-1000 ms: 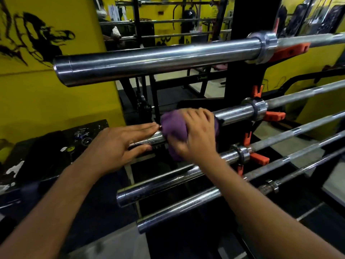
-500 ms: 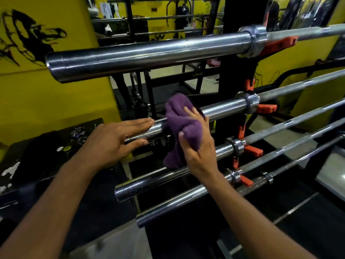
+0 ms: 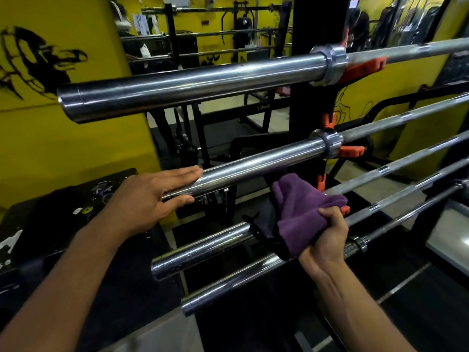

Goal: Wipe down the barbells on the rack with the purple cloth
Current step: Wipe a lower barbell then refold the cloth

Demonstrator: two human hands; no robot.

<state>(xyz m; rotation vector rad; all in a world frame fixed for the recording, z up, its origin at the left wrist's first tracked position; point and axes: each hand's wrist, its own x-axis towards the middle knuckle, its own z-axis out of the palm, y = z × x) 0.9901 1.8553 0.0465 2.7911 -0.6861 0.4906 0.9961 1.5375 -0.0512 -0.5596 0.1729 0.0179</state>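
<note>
Four chrome barbell sleeves ran across the frame from lower left to upper right, stacked on a black rack upright (image 3: 317, 26) with orange hooks (image 3: 351, 151). The top barbell (image 3: 193, 85) crossed the upper half of the frame, its collar against the upright at upper right. Below it, the second barbell (image 3: 261, 161) lay through the centre.

The left hand (image 3: 149, 196) rested on the free end of that second barbell, left of centre — fingers (image 3: 182, 172) straight and pressed together along the top of the sleeve, the thumb underneath it, so the steel sat between thumb and fingers without a curled grip.

The right hand (image 3: 327, 237) sat lower, right of centre, palm turned toward the camera, its fingers curled tightly around a bunched edge of the purple cloth (image 3: 299, 212). The cloth hung in a loose fold between the second barbell and the third barbell (image 3: 203, 250), draped over the third sleeve where it met its collar; the cloth's top corner reached just under the second barbell, though whether it touched could not be told.

The fourth barbell (image 3: 228, 285) lay lowest, passing beneath the right wrist. A yellow wall (image 3: 63, 143) with black painted artwork filled the left of the frame, and a dark counter (image 3: 50, 207) scattered with small stickers stood under the left forearm.
</note>
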